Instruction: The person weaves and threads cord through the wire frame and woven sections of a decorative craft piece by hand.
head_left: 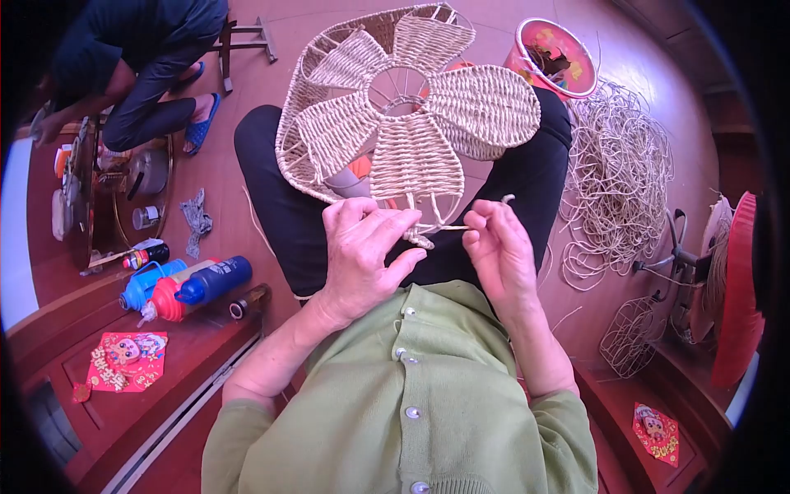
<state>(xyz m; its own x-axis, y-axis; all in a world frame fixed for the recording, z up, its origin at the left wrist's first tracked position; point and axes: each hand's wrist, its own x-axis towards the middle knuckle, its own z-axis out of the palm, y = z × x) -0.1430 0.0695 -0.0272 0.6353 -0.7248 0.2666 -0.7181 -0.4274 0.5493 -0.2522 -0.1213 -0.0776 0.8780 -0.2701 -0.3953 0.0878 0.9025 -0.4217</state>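
Observation:
A woven straw basket (415,156) with petal-shaped panels round a central ring rests across my lap, its wire frame showing at the near edge. My left hand (366,255) is at that edge, fingers and thumb closing on the cord-wrapped rim by a small knotted end of cord. To the right, my right hand (502,247) pinches a strand of straw cord (448,228), which runs taut from the rim below the front petal. A short cord end sticks up above the right fingers.
A big heap of loose cord (613,181) lies on the floor at right, beside a red bucket (555,59). A bare wire frame (632,336) is below it. Bottles (216,280) stand at left. Another person (148,74) crouches at upper left near a stool (247,43).

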